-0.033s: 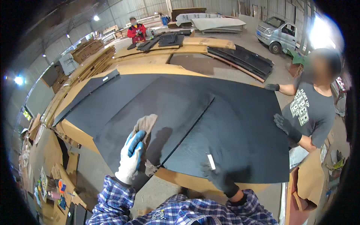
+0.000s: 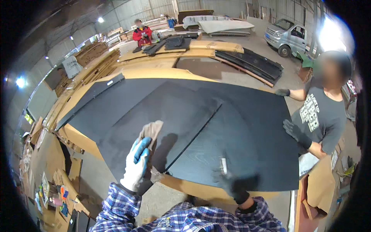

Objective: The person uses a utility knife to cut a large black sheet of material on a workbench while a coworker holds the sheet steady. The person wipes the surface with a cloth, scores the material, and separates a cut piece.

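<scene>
My left hand (image 2: 138, 160), in a white glove with blue fingers, is closed on a grey-brown cloth (image 2: 153, 131). It is held above a large black panel (image 2: 119, 127) and throws a shadow there. My right hand (image 2: 231, 181), in a dark glove, holds a small, flat white piece (image 2: 223, 165) over a second black panel (image 2: 262, 139) with faint wood grain. What kind of thing the piece is cannot be made out. A dark, narrow line (image 2: 195, 136) runs diagonally between the two panel areas. Brown board (image 2: 193, 188) shows beneath the near edge.
On the right, a co-worker (image 2: 319, 108) in dark gloves touches the panel's right edge. Another person (image 2: 142, 34) in red stands far back, behind stacked black boards (image 2: 178, 43). Cardboard (image 2: 319, 189) lies at the lower right. A silver van (image 2: 286, 35) is parked at the back.
My right hand has shifted slightly to the right with the white piece, which now stands more upright in view. My left hand keeps the cloth in nearly the same place.
</scene>
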A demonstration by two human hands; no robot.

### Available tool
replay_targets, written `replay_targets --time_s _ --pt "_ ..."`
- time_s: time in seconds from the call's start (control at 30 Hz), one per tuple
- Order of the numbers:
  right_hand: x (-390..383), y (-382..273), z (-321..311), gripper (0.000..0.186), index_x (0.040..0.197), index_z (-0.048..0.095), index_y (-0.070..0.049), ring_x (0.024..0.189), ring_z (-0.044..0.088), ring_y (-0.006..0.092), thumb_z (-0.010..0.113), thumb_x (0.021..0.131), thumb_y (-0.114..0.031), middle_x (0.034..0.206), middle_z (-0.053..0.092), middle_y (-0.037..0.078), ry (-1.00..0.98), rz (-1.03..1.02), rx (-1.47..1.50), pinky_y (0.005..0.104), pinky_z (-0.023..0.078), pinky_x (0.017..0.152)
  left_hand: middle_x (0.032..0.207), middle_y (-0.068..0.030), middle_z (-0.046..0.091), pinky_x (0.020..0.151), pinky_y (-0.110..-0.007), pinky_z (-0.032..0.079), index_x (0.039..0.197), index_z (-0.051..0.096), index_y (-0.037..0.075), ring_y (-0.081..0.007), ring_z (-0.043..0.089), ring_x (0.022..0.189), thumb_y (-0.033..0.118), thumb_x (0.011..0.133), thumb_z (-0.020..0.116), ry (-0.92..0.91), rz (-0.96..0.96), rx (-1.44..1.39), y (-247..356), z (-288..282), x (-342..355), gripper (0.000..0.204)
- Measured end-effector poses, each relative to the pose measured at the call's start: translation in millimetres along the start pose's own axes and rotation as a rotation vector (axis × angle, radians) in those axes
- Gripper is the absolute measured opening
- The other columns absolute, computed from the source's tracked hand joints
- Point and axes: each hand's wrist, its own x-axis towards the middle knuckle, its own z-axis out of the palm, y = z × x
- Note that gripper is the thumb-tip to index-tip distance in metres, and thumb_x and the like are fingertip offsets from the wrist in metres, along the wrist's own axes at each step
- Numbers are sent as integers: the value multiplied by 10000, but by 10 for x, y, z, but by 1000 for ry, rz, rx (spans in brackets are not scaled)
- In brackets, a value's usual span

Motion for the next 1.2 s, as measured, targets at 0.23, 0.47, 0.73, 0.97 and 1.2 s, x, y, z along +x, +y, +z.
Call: replay_targets --time_s 0.23,0.47,0.73,0.97,1.2 --pt "143 -319 -402 270 1081 647 -29 718 615 120 637 964 -272 863 664 44 79 34 -33 250 498 690 1469 -154 475 1124 -345 340 1355 545 -17 -269 449 1353 132 965 554 -64 -82 -1 -389 48 191 417" --pt "1658 -242 -1059 223 1046 629 -7 635 635 126 622 973 -218 791 658 46 246 -41 -73 261 493 544 1512 -224 382 1161 -477 280 1437 497 174 -413 359 1391 344 913 604 -106 -40 602 -946 549 942 561" --pt "2869 -567 -1129 281 1078 612 -9 516 578 162 626 951 -259 729 625 95 429 -171 -529 320 454 492 1534 -217 367 1169 -478 277 1467 466 188 -417 318 1420 390 866 639 -94 -58 590 -1118 783 1432 657" --pt "3216 -545 -1081 364 1024 682 -9 868 661 405 642 897 -348 947 691 222 435 -260 -834 452 516 738 1518 -206 391 1147 -476 316 1443 493 178 -412 358 1389 374 865 640 -54 -27 572 -1108 808 1370 628" --pt "2584 -410 -1234 241 875 642 -14 564 533 137 660 924 -249 650 587 47 317 -468 -760 344 428 528 1494 -225 407 1149 -465 310 1423 498 132 -416 378 1370 365 883 615 -139 59 572 -1069 707 1137 600"
